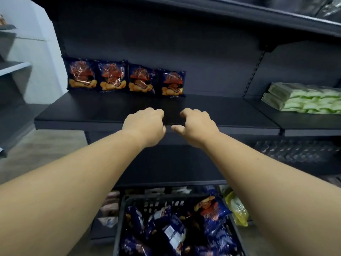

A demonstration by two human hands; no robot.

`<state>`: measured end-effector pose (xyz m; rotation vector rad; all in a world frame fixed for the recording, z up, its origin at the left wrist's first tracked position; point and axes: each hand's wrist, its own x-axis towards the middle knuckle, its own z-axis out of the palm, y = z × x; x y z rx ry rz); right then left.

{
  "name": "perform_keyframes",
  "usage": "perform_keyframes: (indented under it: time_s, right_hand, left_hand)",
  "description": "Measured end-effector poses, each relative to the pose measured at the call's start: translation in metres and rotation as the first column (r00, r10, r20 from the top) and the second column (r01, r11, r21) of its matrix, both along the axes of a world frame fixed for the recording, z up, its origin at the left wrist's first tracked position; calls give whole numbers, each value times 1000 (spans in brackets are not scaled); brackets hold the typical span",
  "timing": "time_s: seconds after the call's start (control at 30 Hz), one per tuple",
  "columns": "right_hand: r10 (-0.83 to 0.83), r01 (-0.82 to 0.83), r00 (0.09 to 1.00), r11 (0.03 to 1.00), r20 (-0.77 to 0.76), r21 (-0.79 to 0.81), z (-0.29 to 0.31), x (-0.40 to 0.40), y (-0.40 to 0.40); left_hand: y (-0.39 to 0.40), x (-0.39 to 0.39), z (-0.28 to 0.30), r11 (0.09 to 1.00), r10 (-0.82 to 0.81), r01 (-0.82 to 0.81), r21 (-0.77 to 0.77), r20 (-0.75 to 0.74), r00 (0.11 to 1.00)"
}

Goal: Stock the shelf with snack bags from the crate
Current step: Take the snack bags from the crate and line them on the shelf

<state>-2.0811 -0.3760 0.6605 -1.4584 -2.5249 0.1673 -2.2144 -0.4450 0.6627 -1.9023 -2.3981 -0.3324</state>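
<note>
Several dark blue snack bags [127,77] stand upright in a row at the back left of the black shelf [230,111]. My left hand [145,124] and my right hand [195,126] hover side by side over the shelf's front edge, fingers loosely curled, holding nothing. Both are a short way in front of the rightmost standing bag [173,83]. Below, a black plastic crate [158,201] holds several more of the same snack bags [171,231], lying jumbled.
Green packets [304,97] are stacked on the neighbouring shelf at the right. A yellow bag [238,209] lies beside the crate on a lower shelf. An upper shelf [258,17] overhangs. To the left there is a white wall and wooden floor [36,145].
</note>
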Motion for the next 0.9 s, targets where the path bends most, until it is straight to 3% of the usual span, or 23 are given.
perform_keyframes:
  time_s: [0.37, 0.9]
  right_hand:
    - [29, -22, 999, 988, 38, -155, -59, 38, -11]
    - [214, -99, 962, 849, 167, -519, -189, 117, 30]
  left_hand:
    - [-9, 44, -63, 990, -25, 30, -138, 38, 999]
    - [2, 112, -201, 883, 123, -36, -467, 158, 980]
